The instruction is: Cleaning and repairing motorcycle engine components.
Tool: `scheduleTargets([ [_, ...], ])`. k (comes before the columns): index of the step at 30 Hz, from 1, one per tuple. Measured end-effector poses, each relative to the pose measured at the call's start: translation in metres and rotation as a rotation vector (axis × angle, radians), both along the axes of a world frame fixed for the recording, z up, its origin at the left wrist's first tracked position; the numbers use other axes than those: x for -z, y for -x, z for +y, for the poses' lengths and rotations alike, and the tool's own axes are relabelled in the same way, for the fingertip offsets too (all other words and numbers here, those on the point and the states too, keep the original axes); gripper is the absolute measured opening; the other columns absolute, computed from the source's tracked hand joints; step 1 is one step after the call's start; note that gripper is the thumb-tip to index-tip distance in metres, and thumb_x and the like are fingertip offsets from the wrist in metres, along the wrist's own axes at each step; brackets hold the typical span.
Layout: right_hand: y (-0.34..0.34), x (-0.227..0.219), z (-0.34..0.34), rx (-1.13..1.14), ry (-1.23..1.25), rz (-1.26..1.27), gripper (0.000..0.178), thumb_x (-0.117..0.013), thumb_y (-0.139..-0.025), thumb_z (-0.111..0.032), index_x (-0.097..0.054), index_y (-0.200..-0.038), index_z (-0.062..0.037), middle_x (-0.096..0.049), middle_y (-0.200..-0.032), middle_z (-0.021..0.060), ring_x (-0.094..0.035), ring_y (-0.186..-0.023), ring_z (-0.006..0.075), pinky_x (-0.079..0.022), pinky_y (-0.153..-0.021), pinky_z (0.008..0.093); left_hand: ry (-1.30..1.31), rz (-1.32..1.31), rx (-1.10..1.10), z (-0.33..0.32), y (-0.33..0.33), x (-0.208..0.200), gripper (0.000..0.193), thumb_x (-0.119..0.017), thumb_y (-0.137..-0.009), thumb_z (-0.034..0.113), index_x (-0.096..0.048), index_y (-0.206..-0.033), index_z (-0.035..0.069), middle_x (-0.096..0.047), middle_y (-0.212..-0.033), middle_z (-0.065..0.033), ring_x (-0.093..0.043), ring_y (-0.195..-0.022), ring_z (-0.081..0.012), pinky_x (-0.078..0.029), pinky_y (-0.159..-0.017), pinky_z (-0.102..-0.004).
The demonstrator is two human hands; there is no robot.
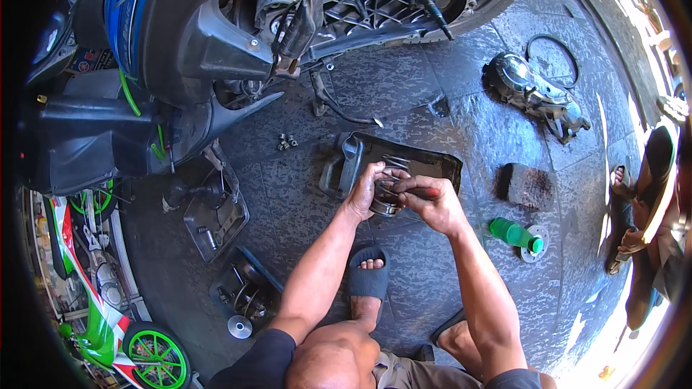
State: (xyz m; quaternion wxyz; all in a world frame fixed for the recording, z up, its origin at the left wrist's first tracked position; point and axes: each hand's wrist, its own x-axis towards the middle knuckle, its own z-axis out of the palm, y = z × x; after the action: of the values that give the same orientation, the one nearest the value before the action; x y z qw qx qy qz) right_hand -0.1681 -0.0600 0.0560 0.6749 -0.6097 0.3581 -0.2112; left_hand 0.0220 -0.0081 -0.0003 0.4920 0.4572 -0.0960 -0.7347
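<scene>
Over a black tray [450, 166] my two hands are close together. My left hand [366, 191] is closed around a round, shiny metal part [385, 208], with dark coils like a spring showing above it. Pinched in my right hand [440, 207] is a slim tool with a red handle [427, 192]. Its working end points left at the metal part, and my fingers hide where they meet.
A scooter with an exposed engine case [375, 3] stands ahead. To the right lie a removed cover [537, 94], a belt [573, 57], a dark block [528, 186] and a green bottle [513, 233]. Trays of parts [216, 220] sit left. Another person [649, 223] is at far right.
</scene>
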Motion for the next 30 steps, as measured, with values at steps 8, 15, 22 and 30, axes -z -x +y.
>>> scheduleTargets([
  [8,-0.008,0.017,0.038,0.387,0.498,0.151,0.017,-0.069,-0.082,0.001,-0.069,-0.099,0.0011,-0.071,-0.093,0.0167,-0.071,-0.086,0.0288,-0.054,-0.079,0.034,-0.154,-0.313,-0.118,-0.002,0.02,0.006,0.059,-0.045,-0.097,0.056,-0.065,-0.115,0.005,-0.069,-0.087,-0.0083,-0.066,-0.073,-0.0174,-0.056,-0.067,-0.0333],
  [15,0.004,-0.005,0.024,0.558,0.1,0.058,0.015,-0.069,-0.084,0.0,-0.069,-0.099,0.0018,-0.072,-0.091,0.0101,-0.068,-0.083,0.0156,-0.053,-0.078,0.0314,-0.038,-0.415,-0.09,-0.003,0.005,-0.003,0.062,-0.045,-0.097,0.062,-0.06,-0.112,0.004,-0.067,-0.084,-0.0102,-0.064,-0.061,-0.0179,-0.055,-0.056,-0.0294],
  [22,0.002,0.005,-0.007,0.253,0.069,0.029,0.02,-0.07,-0.085,-0.007,-0.07,-0.103,0.0014,-0.072,-0.09,0.0113,-0.068,-0.086,0.0162,-0.054,-0.077,0.0308,0.001,-0.077,0.074,-0.003,0.01,-0.013,0.063,-0.042,-0.095,0.066,-0.06,-0.118,0.01,-0.067,-0.081,-0.0072,-0.066,-0.062,-0.0186,-0.056,-0.053,-0.0333],
  [30,-0.006,0.006,0.019,0.721,0.417,-0.007,0.016,-0.07,-0.082,0.003,-0.069,-0.098,0.0023,-0.071,-0.093,0.0134,-0.069,-0.088,0.0199,-0.053,-0.082,0.0303,-0.066,-0.218,-0.06,0.0,0.004,-0.005,0.056,-0.048,-0.096,0.061,-0.058,-0.119,0.011,-0.063,-0.082,-0.0048,-0.064,-0.067,-0.0165,-0.057,-0.057,-0.0334],
])
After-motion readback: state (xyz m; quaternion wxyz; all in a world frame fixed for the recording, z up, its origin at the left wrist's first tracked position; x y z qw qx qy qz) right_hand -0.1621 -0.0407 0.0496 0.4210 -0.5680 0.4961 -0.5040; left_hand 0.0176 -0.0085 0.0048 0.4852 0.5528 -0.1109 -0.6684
